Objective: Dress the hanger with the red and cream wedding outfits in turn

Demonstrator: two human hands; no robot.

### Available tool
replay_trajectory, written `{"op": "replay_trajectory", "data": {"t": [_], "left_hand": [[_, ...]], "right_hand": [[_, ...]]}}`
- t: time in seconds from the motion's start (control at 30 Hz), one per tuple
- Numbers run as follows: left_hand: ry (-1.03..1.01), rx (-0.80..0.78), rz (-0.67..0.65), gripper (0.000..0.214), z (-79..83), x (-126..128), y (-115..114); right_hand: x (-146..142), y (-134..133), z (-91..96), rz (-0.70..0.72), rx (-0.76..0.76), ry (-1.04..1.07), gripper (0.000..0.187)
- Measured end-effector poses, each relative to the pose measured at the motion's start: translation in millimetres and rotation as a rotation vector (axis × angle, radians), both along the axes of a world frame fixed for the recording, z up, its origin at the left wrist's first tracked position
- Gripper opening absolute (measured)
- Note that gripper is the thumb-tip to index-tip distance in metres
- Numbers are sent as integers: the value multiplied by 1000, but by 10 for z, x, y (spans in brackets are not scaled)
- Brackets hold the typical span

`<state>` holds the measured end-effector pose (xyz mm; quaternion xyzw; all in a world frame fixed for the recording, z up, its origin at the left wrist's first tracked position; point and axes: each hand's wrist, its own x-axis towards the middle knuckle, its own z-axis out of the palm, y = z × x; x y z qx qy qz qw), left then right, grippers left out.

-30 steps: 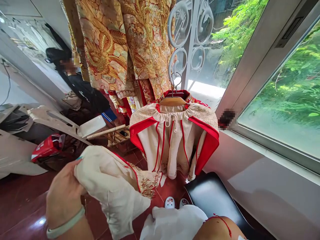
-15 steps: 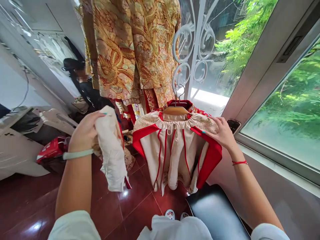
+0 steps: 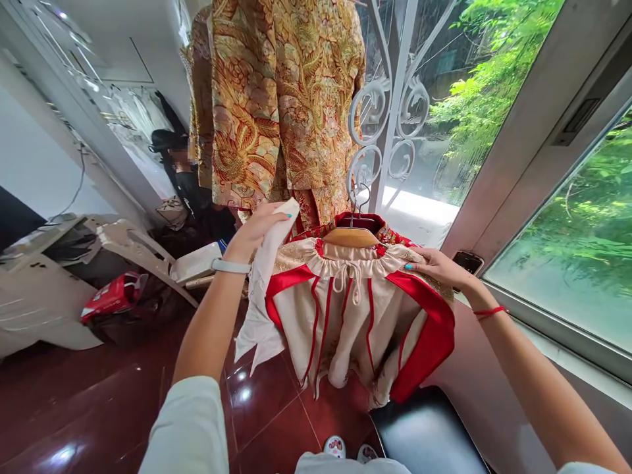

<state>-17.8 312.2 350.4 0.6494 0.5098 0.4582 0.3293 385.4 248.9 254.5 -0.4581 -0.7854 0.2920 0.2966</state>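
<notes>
Two hands work at one hanging piece. The left hand (image 3: 257, 230) is raised beside the wooden hanger (image 3: 351, 237), its fingers pinching the top edge of a cream cloth (image 3: 257, 309) that falls loose below the wrist, touching the left shoulder of the red-and-cream garment (image 3: 355, 316). The right hand (image 3: 437, 268) lies flat on the garment's other shoulder, fingers stretched out and resting on the fabric, gripping nothing. The garment hangs from the hanger, whose hook sits in the white scrolled ironwork (image 3: 390, 131) at the window.

Done well, I judge, the flat hand would steady the hanger so it neither swings nor slips its hook, while the pinching hand keeps the cloth's edge high and lets its length hang free rather than bunch against the red trim.

Close behind hangs a gold embroidered robe (image 3: 281, 99), near enough to snag. A black stool (image 3: 424, 434) stands just under the hem, and a phone (image 3: 467, 261) lies on the sill beside the right wrist. Farther left are a white folding chair (image 3: 148, 247), a red bag (image 3: 111, 296) and another person (image 3: 197, 191), all well apart.
</notes>
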Motion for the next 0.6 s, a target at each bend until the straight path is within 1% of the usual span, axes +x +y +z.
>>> {"op": "replay_trajectory", "data": {"t": [0.07, 0.1, 0.13, 0.17, 0.23, 0.27, 0.33, 0.37, 0.4, 0.43, 0.47, 0.5, 0.53, 0.57, 0.6], "left_hand": [[182, -11, -30, 47, -154, 261, -251], [285, 4, -20, 50, -280, 387, -399], [362, 38, 19, 53, -436, 503, -545], [414, 81, 86, 58, -618, 602, -677], [457, 138, 213, 64, -1031, 745, -859], [468, 134, 285, 65, -1247, 790, -903], [474, 93, 388, 65, -1657, 849, -917], [467, 82, 413, 63, -1832, 871, -905], [453, 86, 415, 62, -1974, 890, -891], [432, 102, 397, 61, -2072, 903, -885], [412, 117, 354, 61, -2120, 905, -887], [398, 122, 282, 63, -2112, 888, -897], [388, 117, 196, 63, -2050, 845, -909], [380, 120, 120, 61, -1939, 770, -913], [374, 145, 69, 55, -1788, 659, -899]], "right_hand": [[-4, 15, -1, 14, -11, 28, 51], [-21, 34, -23, 14, -2, 44, 52], [-44, 62, -57, 14, 7, 58, 52], [-68, 94, -98, 17, 13, 71, 53], [-105, 167, -187, 21, 19, 100, 54], [-116, 202, -229, 19, 20, 112, 54], [-122, 256, -294, 3, 23, 126, 54], [-120, 272, -315, -10, 27, 128, 54], [-119, 281, -330, -26, 36, 126, 53], [-119, 284, -338, -44, 50, 123, 52], [-122, 282, -341, -61, 63, 119, 51], [-126, 278, -341, -76, 73, 115, 50], [-133, 274, -341, -87, 78, 113, 50], [-140, 272, -342, -94, 80, 111, 50], [-146, 273, -345, -98, 77, 111, 51]]}}
